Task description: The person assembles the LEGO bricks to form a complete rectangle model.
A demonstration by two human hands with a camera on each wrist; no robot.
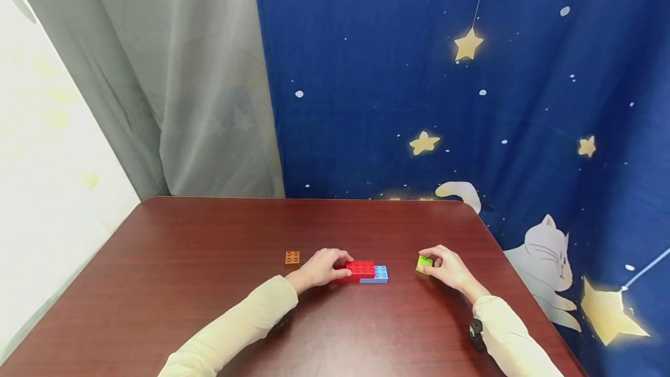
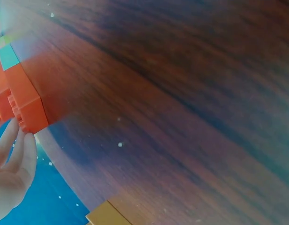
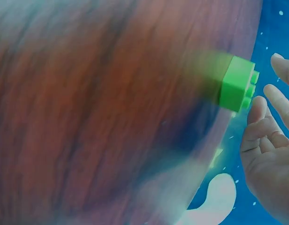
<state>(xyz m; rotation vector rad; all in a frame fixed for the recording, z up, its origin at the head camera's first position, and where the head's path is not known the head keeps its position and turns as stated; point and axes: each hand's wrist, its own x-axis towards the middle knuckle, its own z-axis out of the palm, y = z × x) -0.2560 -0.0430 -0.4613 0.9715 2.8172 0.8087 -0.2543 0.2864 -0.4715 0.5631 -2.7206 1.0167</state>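
Note:
My left hand (image 1: 320, 267) holds the left end of a red brick (image 1: 360, 268), thumb at the near side and fingers at the far side. This brick sits on another red brick (image 2: 29, 101) and a light blue brick (image 1: 381, 274), which sticks out to the right. In the left wrist view the fingertips touch the lower red brick's studded top. My right hand (image 1: 451, 270) hovers over a small lime green brick (image 1: 424, 263) on the table. Its thumb and fingers are spread, and the right wrist view shows a gap between them and the green brick's studs.
A small orange-brown brick (image 1: 292, 258) lies behind the left wrist, studs up. All of this is on a dark red-brown wooden table (image 1: 209, 237) with rounded far corners. A grey curtain (image 1: 209, 74) and a blue starry curtain (image 1: 366, 74) hang behind it.

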